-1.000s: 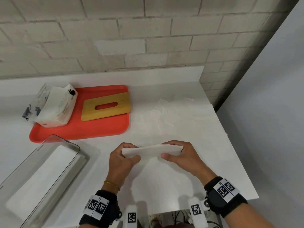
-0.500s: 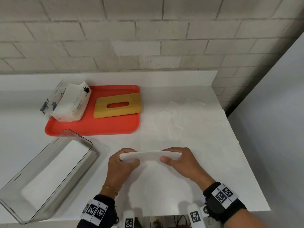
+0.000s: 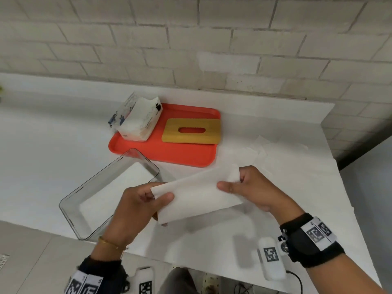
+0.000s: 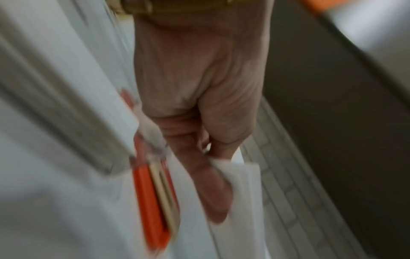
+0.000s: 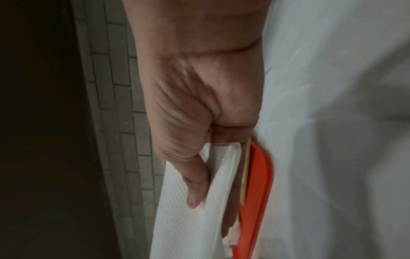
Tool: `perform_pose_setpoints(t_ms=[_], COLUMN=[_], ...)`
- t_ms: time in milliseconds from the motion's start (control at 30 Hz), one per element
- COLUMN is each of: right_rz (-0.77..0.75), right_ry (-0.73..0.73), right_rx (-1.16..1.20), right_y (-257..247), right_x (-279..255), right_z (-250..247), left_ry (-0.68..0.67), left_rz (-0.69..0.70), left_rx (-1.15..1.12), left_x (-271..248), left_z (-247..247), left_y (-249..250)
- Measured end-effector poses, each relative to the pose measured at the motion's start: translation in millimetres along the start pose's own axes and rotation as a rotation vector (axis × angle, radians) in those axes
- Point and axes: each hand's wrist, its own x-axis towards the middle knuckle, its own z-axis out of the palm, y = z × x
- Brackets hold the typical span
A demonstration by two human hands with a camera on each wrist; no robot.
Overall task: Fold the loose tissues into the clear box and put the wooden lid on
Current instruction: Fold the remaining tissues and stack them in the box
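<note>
- Pinching the folded tissue [image 3: 199, 194] at each end, left hand [image 3: 135, 206] and right hand [image 3: 258, 189] carry it just right of the clear box [image 3: 106, 194].
- Uneven pull could unfold or tear it.
- A tilted drop could ruck the stack inside.

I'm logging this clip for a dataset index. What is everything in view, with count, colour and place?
folded tissue: one, white, held in the air between both hands over the counter
clear box: one, transparent, on the counter's left, white tissues inside
loose tissues: several, white, on the counter, right of the tray
wooden lid: one, tan, slotted, on the tray's right half
tissue pack: one, white with dark prints, open, on the tray's left end
tray: one, orange-red, at the back of the counter
counter: one, white, against a brick wall
left hand: pinches the tissue's left end
right hand: pinches its right end
</note>
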Motion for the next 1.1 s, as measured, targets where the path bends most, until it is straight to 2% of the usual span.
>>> perform_pose_setpoints(t_ms=[67,333,500,633,867,1100], right_rz=[-0.018,-0.011,0.018,0.016,-0.050,-0.049], right_ry=[-0.066,-0.271,-0.293,-0.222,-0.178,-0.135], right_rx=[0.005,-0.113,-0.207,-0.446,-1.031,-1.217], right_y=[-17.2,-67.2,-80.4,-75.3,-67.4,-50.5], right_x=[14.2,77.8,118.1,148.7,170.1,175.2], right_z=[14.3,99.1,155.2,184.1,212.5,227.8], left_ry=[0.017,0.284,0.493,0.604,0.605,0.553], left_rz=[-0.040,-0.177,-0.212,-0.264,-0.292,-0.315], left_rx=[-0.041,-0.253,-0.123,0.063,0.373,0.618], left_x=[-13.8,-51.8,-55.8,-43.0,-19.7,-7.5], left_z=[-26.4,-107.3,-134.1,-142.9,-131.7,-129.0], left_y=[6.2,-11.0,-16.7,-25.0,-26.4,-32.4])
